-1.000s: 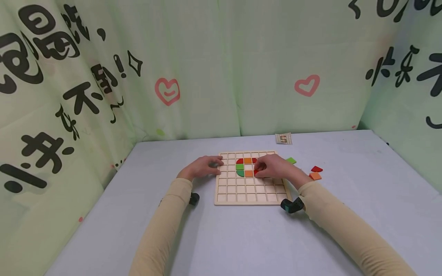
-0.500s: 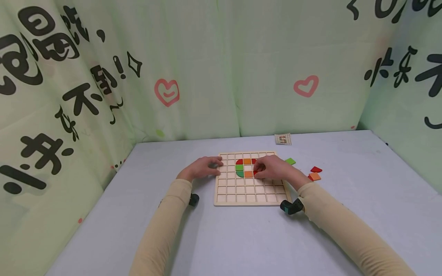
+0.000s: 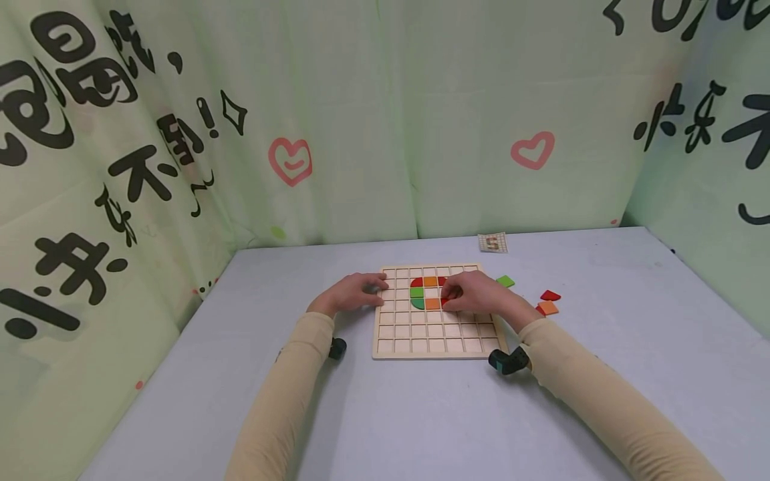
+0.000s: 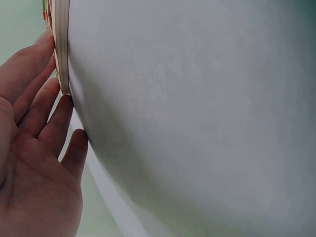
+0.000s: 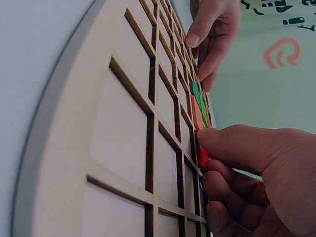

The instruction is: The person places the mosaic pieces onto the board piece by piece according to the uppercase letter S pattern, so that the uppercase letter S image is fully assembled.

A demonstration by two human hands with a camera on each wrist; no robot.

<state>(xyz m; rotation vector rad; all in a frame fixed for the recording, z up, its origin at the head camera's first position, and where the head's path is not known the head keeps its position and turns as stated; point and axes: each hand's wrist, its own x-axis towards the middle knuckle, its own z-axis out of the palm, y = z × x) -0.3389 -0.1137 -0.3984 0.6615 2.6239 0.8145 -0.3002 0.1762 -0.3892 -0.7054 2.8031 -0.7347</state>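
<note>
A square wooden grid board (image 3: 433,346) lies on the table. My left hand (image 3: 351,292) is at its left side; in the left wrist view the fairly straight fingertips (image 4: 64,106) touch the board's edge. Over the middle of the grid, my right hand (image 3: 478,292) pinches a red tile (image 5: 201,150) between thumb and curled fingers, low in a cell. Beside it sit an orange tile (image 3: 432,304) and a dark green rounded tile (image 3: 418,304). A light green tile (image 3: 417,292), a red rounded tile (image 3: 418,282) and another orange tile (image 3: 430,281) fill nearby cells. My right hand hides some cells.
Right of the board lie a loose green tile (image 3: 506,281), a red tile (image 3: 550,294) and an orange tile (image 3: 548,307) overlapping another red one. A patterned card (image 3: 493,242) lies near the table's back edge. Printed curtains (image 3: 361,200) stand behind and beside the table.
The view has shifted very slightly. Both hands stay in place, the right one still at the same red tile.
</note>
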